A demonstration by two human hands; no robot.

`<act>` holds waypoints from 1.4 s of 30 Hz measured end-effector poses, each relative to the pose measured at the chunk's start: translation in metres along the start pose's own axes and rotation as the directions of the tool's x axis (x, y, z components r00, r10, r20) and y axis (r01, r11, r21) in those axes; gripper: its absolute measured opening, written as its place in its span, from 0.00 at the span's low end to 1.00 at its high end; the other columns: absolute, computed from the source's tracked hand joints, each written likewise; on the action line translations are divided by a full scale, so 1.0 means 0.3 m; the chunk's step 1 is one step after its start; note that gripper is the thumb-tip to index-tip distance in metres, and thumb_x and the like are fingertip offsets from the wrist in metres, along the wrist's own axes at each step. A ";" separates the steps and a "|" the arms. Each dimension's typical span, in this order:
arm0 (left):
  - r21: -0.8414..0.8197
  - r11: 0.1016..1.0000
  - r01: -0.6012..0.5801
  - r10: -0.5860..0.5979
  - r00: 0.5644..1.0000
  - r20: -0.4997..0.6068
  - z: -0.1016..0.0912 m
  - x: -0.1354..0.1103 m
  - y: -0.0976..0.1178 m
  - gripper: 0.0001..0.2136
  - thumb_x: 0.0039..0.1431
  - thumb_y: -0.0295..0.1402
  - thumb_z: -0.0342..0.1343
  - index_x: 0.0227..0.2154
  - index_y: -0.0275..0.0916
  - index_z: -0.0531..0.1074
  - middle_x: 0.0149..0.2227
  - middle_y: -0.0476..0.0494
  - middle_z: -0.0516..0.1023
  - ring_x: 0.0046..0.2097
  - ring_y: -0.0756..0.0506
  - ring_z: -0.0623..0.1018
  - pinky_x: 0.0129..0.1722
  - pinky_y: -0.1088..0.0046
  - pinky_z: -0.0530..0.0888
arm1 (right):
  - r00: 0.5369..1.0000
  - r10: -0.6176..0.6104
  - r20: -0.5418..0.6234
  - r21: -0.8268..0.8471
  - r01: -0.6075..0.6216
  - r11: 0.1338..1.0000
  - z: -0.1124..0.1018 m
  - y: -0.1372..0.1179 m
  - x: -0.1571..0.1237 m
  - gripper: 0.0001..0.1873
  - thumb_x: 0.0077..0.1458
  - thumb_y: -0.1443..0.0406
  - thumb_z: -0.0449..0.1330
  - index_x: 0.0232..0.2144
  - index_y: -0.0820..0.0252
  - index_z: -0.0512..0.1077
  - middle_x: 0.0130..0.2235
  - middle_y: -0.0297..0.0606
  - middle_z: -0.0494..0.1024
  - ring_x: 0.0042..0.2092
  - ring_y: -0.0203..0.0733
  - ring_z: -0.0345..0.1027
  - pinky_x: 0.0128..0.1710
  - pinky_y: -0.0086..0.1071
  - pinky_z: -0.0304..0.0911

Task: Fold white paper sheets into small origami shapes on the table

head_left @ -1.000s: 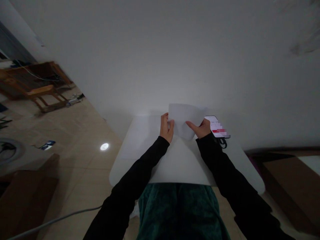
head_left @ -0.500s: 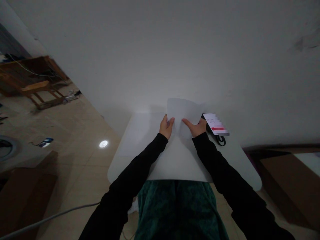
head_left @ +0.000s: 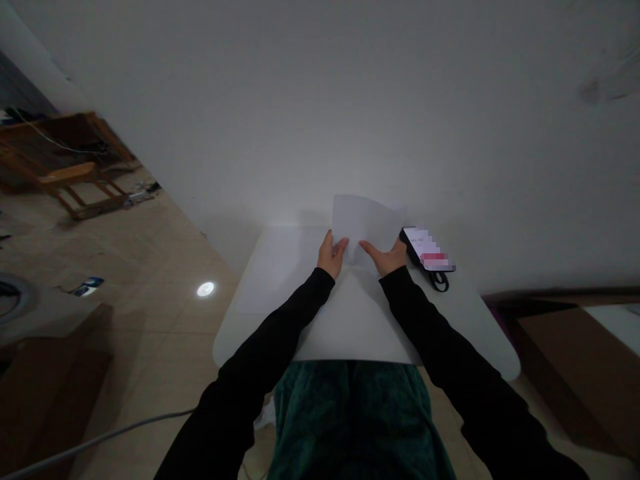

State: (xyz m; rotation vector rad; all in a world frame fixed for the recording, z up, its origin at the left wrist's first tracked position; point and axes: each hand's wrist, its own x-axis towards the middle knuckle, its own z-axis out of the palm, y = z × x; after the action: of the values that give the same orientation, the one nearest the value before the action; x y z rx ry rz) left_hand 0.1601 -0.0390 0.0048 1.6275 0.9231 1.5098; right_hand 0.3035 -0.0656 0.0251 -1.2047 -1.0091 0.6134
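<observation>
A sheet of white paper stands raised above the white table, its top edge gently curved. My left hand grips its left side, thumb in front and fingers behind. On the right, my right hand holds the same sheet, its thumb pointing inward across the front; the other fingers are mostly hidden behind the paper. Another white sheet lies flat on the left part of the table. Close to the right hand rests a phone with a lit screen, a black strap loop beside its lower end.
The small white table stands against a pale wall. Cardboard boxes are on the floor to the right, and another brown box is at lower left. A grey cable crosses there. A wooden chair stands farther back.
My right hand has shifted slightly left, its thumb now nearer the left hand. The sheet stays held in both hands. The whole view has moved a little.
</observation>
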 end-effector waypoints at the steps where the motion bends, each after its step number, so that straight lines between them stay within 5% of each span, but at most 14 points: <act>1: 0.015 1.000 -0.005 0.005 1.000 -0.008 -0.003 0.000 -0.002 0.21 0.62 0.48 0.52 0.51 0.40 0.65 0.52 0.34 0.73 0.55 0.40 0.73 0.60 0.55 0.67 | 1.000 -0.002 -0.003 -0.001 0.002 1.000 0.002 0.002 -0.002 0.21 0.31 0.56 0.73 0.29 0.61 0.77 0.34 0.46 0.83 0.37 0.53 0.78 0.43 0.50 0.74; 5: 0.138 0.990 -0.006 0.015 0.998 -0.060 -0.017 0.011 -0.017 0.19 0.58 0.46 0.57 0.46 0.38 0.67 0.51 0.34 0.71 0.56 0.38 0.71 0.59 0.53 0.66 | 1.000 0.011 0.001 -0.006 -0.011 1.000 0.011 0.026 -0.005 0.21 0.30 0.55 0.73 0.28 0.60 0.78 0.34 0.45 0.83 0.37 0.54 0.78 0.42 0.51 0.74; 12: -0.079 0.990 0.117 -0.118 0.993 -0.006 -0.023 0.027 0.005 0.26 0.59 0.45 0.57 0.55 0.39 0.58 0.48 0.36 0.75 0.47 0.41 0.77 0.50 0.58 0.73 | 1.000 -0.020 0.015 -0.057 0.021 0.998 0.011 0.043 -0.007 0.19 0.33 0.54 0.72 0.28 0.59 0.78 0.32 0.44 0.83 0.35 0.54 0.78 0.41 0.52 0.74; 17: 0.113 0.993 -0.027 0.038 0.995 -0.090 -0.023 0.015 0.013 0.21 0.60 0.50 0.53 0.46 0.38 0.70 0.50 0.35 0.73 0.56 0.39 0.72 0.58 0.58 0.68 | 1.000 -0.027 0.003 -0.055 0.027 0.998 0.012 0.022 -0.022 0.19 0.33 0.55 0.72 0.28 0.61 0.78 0.33 0.46 0.83 0.35 0.54 0.78 0.41 0.51 0.74; 20: 0.054 0.996 -0.074 0.079 0.992 -0.102 -0.020 0.011 0.020 0.20 0.62 0.49 0.52 0.46 0.38 0.70 0.48 0.36 0.74 0.53 0.41 0.74 0.56 0.59 0.70 | 1.000 -0.028 0.005 -0.066 0.028 0.997 0.014 0.027 -0.028 0.20 0.34 0.55 0.72 0.29 0.62 0.79 0.34 0.47 0.83 0.36 0.53 0.78 0.42 0.49 0.74; 42: 0.174 0.985 -0.005 0.048 0.970 -0.240 -0.005 -0.018 -0.037 0.20 0.63 0.50 0.50 0.42 0.36 0.69 0.40 0.36 0.78 0.43 0.43 0.78 0.48 0.62 0.75 | 0.996 0.024 0.083 -0.034 -0.021 0.999 0.038 0.050 -0.054 0.20 0.35 0.54 0.71 0.30 0.61 0.78 0.34 0.47 0.83 0.36 0.51 0.77 0.40 0.45 0.75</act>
State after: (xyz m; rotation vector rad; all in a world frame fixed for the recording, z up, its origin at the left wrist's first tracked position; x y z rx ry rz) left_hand 0.1579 -0.0383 -0.0075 1.6018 1.1989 1.7164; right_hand 0.2877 -0.0695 0.0062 -1.2288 -1.0809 0.6720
